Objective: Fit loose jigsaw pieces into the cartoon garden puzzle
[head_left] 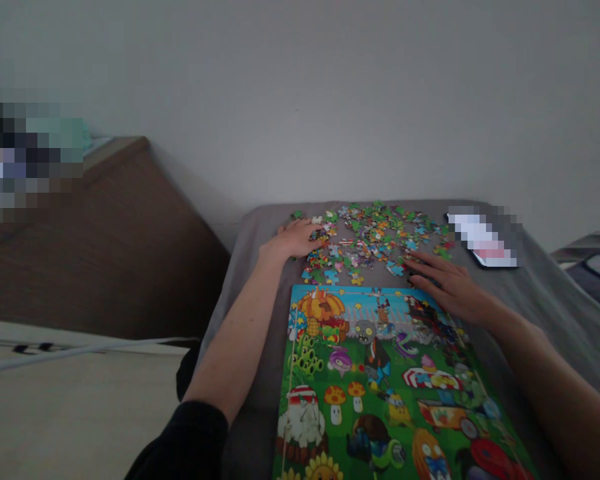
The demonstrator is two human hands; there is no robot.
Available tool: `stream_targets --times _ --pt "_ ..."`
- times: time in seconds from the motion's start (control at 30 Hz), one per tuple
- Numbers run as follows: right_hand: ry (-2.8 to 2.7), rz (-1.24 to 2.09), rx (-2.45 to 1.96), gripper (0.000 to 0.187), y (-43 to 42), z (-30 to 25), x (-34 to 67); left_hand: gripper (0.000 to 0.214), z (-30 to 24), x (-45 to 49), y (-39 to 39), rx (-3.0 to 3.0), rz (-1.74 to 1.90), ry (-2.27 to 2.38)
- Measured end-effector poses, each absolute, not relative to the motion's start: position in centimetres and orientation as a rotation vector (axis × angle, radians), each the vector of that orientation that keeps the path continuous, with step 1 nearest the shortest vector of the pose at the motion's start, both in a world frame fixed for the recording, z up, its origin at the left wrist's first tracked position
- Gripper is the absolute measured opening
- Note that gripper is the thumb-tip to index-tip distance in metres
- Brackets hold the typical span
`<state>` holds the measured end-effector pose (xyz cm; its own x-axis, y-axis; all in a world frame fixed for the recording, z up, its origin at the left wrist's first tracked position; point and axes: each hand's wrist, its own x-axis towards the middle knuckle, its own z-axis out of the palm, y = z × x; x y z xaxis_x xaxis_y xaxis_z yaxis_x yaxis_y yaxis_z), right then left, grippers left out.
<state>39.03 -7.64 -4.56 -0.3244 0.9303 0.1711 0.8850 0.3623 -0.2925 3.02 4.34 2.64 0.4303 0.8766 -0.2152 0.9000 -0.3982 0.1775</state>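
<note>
Loose jigsaw pieces (375, 230) in many colours lie scattered across the far part of a grey cloth. My left hand (297, 239) rests at their left edge, fingers stretched over a few pieces and thumb apart. At the right edge lies my right hand (443, 283), with fingers reaching left and spread; its fingertips are close to some pieces, and a small dark patch shows by the thumb tip, too blurred to name. Nearer to me, a printed puzzle board (343, 393) shows cartoon plants, mushrooms and zombies. My right hand covers part of its upper right corner.
A phone (485, 243), its screen blurred out, lies on the grey cloth (535, 293) to the right. Brown furniture (105, 253) stands on the left, with a white cable (95, 348) near it. A pale wall (330, 100) rises behind the cloth-covered surface.
</note>
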Motion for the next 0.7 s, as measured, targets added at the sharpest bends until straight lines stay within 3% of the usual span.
stream_targets --times 0.5,0.7 --pt "-2.357 0.182 -1.628 0.060 -7.8 -3.6 38.4 0.040 3.8 2.6 4.1 2.407 0.019 1.626" --pt "-2.344 0.209 -1.644 0.060 -8.0 -3.0 37.8 0.035 5.3 0.6 4.9 2.171 0.567 1.845"
